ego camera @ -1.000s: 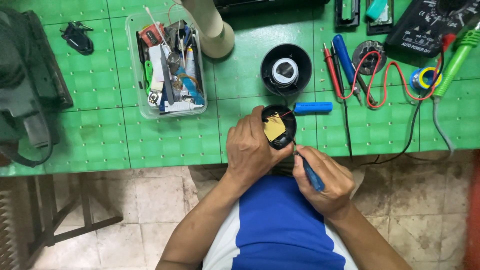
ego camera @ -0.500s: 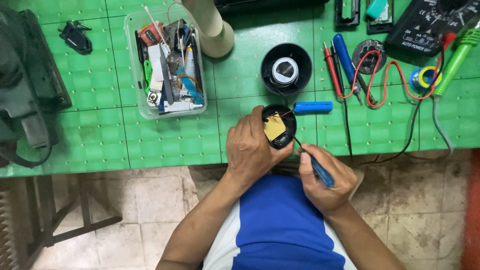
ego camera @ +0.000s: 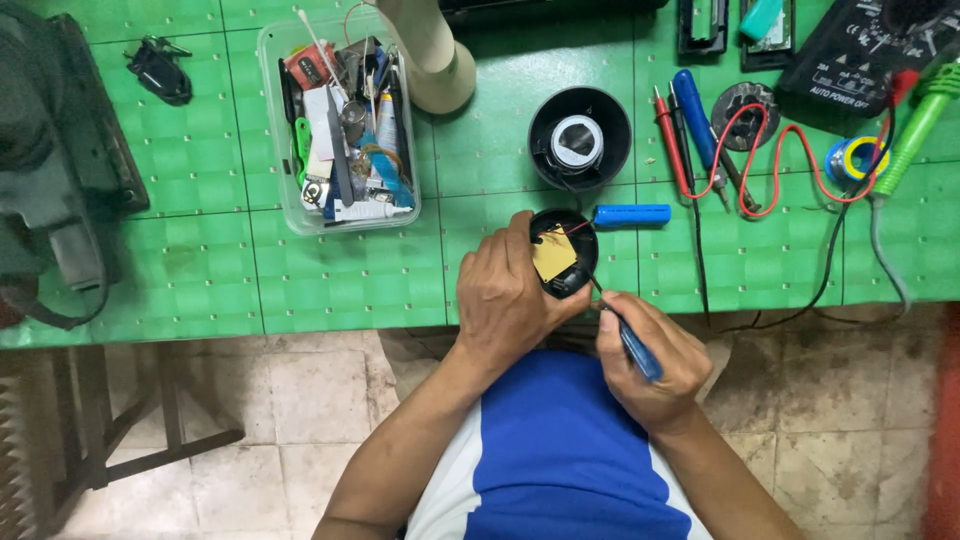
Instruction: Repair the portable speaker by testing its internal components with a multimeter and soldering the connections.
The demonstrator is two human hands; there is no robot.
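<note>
My left hand (ego camera: 508,295) grips a round black housing (ego camera: 563,252) with a yellow board inside, held at the near edge of the green table (ego camera: 200,280). My right hand (ego camera: 650,360) holds a blue-handled screwdriver (ego camera: 632,345), its thin tip reaching into the housing's right side. Thin red and black wires run from the housing toward a black speaker cone (ego camera: 580,138) just behind it. A blue cylindrical battery cell (ego camera: 632,214) lies to the right of the housing.
A clear plastic box (ego camera: 345,120) full of small tools stands left of the speaker. A beige post (ego camera: 430,55) rises behind it. Red and black probes (ego camera: 675,140), a multimeter (ego camera: 870,55), solder rolls (ego camera: 855,158) and a green soldering iron (ego camera: 915,125) lie at right. A dark machine (ego camera: 50,170) fills the left.
My right hand has shifted slightly down and right with the screwdriver, changing its angle. My left hand and the housing stay where they were.
</note>
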